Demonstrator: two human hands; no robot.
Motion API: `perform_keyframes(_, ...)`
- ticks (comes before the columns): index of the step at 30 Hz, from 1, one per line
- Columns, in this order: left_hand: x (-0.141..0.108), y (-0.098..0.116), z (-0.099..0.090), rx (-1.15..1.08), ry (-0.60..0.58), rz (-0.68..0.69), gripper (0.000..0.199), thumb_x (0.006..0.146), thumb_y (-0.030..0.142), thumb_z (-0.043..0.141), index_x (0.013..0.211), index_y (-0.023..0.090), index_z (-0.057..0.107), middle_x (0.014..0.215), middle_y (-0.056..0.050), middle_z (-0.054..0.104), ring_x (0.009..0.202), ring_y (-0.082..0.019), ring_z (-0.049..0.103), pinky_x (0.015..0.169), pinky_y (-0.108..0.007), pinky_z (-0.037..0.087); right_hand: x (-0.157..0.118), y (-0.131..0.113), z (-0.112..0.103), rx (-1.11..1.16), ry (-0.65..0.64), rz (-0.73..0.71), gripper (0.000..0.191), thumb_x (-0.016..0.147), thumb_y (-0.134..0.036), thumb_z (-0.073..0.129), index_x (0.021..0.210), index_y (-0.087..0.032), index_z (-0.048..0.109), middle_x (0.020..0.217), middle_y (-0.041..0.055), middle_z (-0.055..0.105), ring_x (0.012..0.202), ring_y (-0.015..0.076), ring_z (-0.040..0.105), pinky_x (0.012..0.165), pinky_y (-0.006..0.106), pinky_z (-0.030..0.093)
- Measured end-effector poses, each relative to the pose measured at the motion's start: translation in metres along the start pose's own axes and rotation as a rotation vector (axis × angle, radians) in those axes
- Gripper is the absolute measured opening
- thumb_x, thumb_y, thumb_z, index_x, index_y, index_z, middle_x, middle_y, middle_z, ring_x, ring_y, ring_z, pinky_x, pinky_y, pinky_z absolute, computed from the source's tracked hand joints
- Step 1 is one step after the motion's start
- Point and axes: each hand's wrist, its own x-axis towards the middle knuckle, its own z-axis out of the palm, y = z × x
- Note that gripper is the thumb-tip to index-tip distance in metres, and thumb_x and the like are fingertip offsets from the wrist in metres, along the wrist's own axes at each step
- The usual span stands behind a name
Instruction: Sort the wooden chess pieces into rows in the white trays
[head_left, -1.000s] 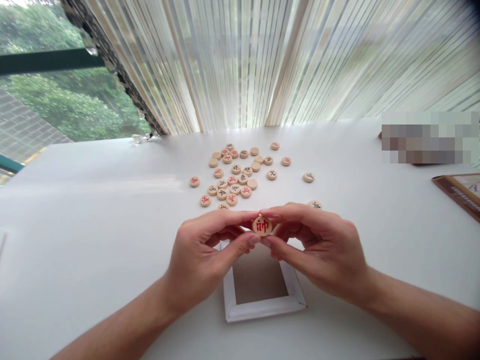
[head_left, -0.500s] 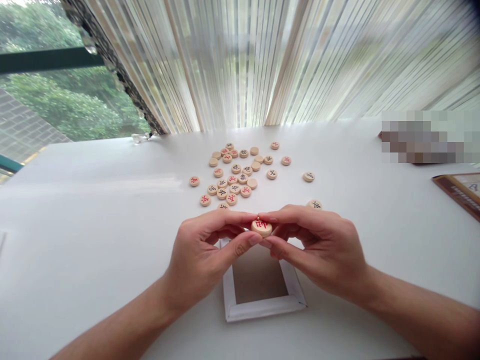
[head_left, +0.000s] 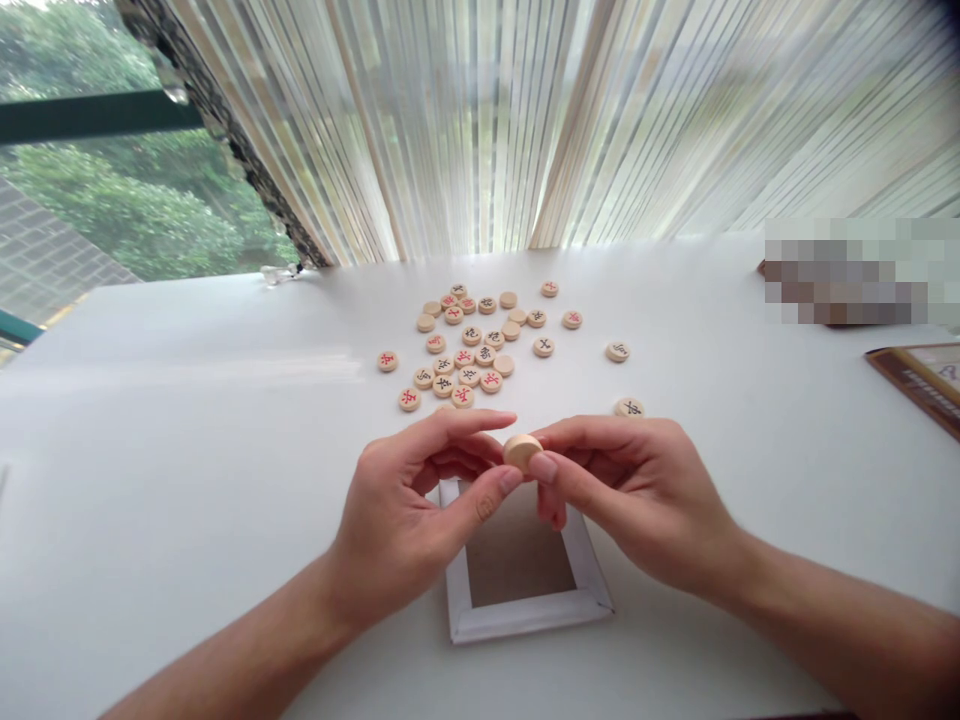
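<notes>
A round wooden Chinese chess piece is held up between my two hands, its blank face towards me. My right hand pinches it between thumb and index finger. The thumb of my left hand touches its lower left edge, with other fingers behind; the left index finger is lifted off above it. Below the hands lies a shallow box with a white rim and brown inside, partly covered by my fingers. Beyond it, several loose pieces with red or black characters are spread on the white table, some showing blank faces.
The white table reaches back to striped curtains. Two more pieces lie apart on the right. At the right edge is a brown-bordered flat item, with a pixelated area behind it. A window is at the left.
The chess piece has been turned over: its red character faced me before, and now a blank side does. My left index finger has lifted from its top edge.
</notes>
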Motion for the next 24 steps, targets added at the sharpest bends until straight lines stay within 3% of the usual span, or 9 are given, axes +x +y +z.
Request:
perform_keyframes(10,-0.0003,-0.0022,0.0012,0.054,-0.047,0.041,0.03,0.087,0.005,0.082,0.113,0.019,0.081,0.095,0.0,0.083,0.081,-0.01,0.078,0.078,-0.016,0.066,0.0032,-0.0054,0.0026,0.112,-0.042,0.2,0.02,0.074,-0.024,0.097,0.08,-0.016,0.08,0.066,-0.0013,0.069,0.053,0.0072,0.055,0.048,0.015,0.048)
perform_keyframes(14,0.0003,-0.0009,0.0023,0.197,-0.08,0.159,0.023,0.089,0.008,0.08,0.11,0.016,0.081,0.089,-0.001,0.082,0.075,-0.009,0.074,0.072,-0.015,0.062,0.001,-0.0023,0.001,0.005,-0.031,0.204,0.026,0.072,-0.028,0.098,0.079,-0.015,0.077,0.065,-0.0008,0.065,0.057,0.0088,0.05,0.049,0.018,0.04)
perform_keyframes(18,0.001,0.0003,0.0035,0.296,-0.116,0.25,0.02,0.09,0.006,0.078,0.108,0.014,0.081,0.087,-0.003,0.081,0.075,-0.01,0.073,0.073,-0.018,0.059,0.0013,-0.0032,-0.0002,-0.034,-0.061,0.195,0.028,0.078,-0.035,0.094,0.077,-0.016,0.075,0.067,0.0011,0.067,0.061,0.0118,0.053,0.051,0.022,0.041)
perform_keyframes(24,-0.0004,0.0009,0.0022,0.191,-0.108,0.142,0.019,0.091,0.012,0.081,0.109,0.018,0.08,0.086,-0.003,0.078,0.074,-0.012,0.072,0.07,-0.022,0.061,0.0042,-0.0093,-0.0009,0.03,-0.111,0.139,0.027,0.087,-0.037,0.086,0.076,-0.016,0.075,0.057,-0.0044,0.056,0.051,0.0083,0.045,0.047,0.02,0.038)
